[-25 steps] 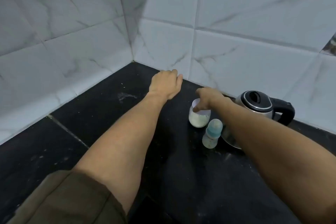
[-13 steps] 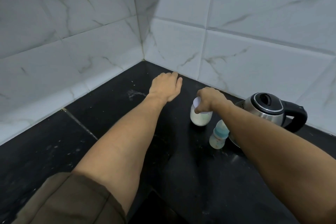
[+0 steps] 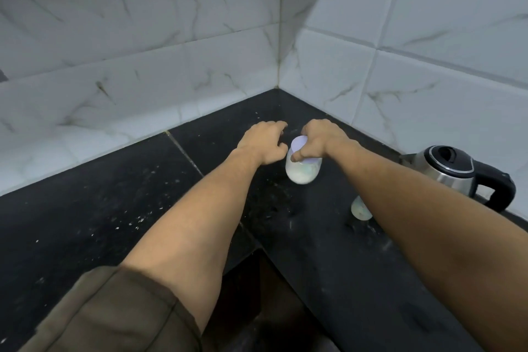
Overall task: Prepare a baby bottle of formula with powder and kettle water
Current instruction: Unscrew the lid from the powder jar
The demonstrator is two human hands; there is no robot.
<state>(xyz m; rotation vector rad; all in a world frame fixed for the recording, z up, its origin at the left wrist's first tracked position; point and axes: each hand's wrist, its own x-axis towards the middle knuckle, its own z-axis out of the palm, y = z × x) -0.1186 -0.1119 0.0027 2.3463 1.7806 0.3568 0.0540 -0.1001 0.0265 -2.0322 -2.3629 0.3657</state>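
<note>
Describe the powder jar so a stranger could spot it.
Find the tiled corner of the black counter. In front sits the powder jar, its lid gripped by the right hand. Unlike the steel kettle and small bottle, it holds white powder.

Most of the baby bottle (image 3: 360,209) behind the right forearm (image 3: 414,208), only its pale base in view; likewise the lower left of the kettle (image 3: 445,171).

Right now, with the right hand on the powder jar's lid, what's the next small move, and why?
Probably wrap the left hand around the powder jar to steady it. The right hand grips the lid from above, yet the left hand sits beside the jar without clearly holding it, so twisting might only spin the jar.
</note>
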